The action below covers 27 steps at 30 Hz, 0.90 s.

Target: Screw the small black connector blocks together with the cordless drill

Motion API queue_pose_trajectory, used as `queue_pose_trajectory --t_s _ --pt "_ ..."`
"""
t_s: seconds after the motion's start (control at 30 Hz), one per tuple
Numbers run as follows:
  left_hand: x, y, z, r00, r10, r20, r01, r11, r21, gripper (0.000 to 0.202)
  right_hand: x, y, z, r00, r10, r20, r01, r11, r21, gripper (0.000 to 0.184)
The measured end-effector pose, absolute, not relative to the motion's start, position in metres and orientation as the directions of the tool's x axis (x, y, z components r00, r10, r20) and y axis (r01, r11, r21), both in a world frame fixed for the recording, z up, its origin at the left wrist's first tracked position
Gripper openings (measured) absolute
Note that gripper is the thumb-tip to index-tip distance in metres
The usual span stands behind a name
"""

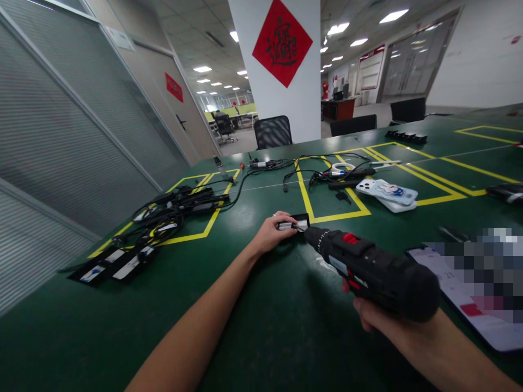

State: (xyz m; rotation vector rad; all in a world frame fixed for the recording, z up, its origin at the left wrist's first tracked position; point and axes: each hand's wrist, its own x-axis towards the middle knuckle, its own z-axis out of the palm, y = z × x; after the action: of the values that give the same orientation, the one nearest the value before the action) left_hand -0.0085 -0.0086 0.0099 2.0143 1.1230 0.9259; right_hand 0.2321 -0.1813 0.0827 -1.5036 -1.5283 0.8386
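My right hand (363, 307) grips a black and red cordless drill (368, 267) by its handle, which is mostly hidden. The drill's chuck points away and to the left, its bit end close to a small black box-like part (303, 222) with a pale inside. My left hand (274, 231), wearing a ring, has its fingers closed around the left end of that part and holds it on the green table (261, 305). Whether the bit touches the part is too small to tell.
Black cables (188, 204) and black parts with labels (122, 264) lie at the left. More cables and a tool (355, 173) sit inside yellow tape lines ahead. Phones (386, 193) rest right of centre; a tablet-like sheet (461, 294) lies at right. Chairs (273, 132) stand beyond.
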Motion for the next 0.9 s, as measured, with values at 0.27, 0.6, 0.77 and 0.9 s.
queue_pose_trajectory --t_s 0.27,0.6,0.77,0.9 --pt "-0.010 -0.007 0.007 0.359 0.893 0.271 0.398 -0.409 0.821 0.027 0.238 -0.183 0.089 -0.016 0.992 0.128 0.560 0.115 -0.821 0.011" --pt "-0.009 -0.006 0.005 0.361 0.900 0.244 0.398 -0.385 0.833 0.029 0.236 -0.183 0.091 -0.014 0.995 0.103 0.570 0.093 -0.816 0.015" --pt "-0.009 -0.007 0.004 0.378 0.893 0.244 0.382 -0.390 0.838 0.029 0.233 -0.180 0.095 -0.016 0.992 0.123 0.562 0.111 -0.820 0.028" --pt "-0.009 -0.007 0.004 0.379 0.889 0.256 0.370 -0.399 0.839 0.029 0.232 -0.180 0.095 0.009 0.988 0.153 0.532 0.125 -0.838 0.028"
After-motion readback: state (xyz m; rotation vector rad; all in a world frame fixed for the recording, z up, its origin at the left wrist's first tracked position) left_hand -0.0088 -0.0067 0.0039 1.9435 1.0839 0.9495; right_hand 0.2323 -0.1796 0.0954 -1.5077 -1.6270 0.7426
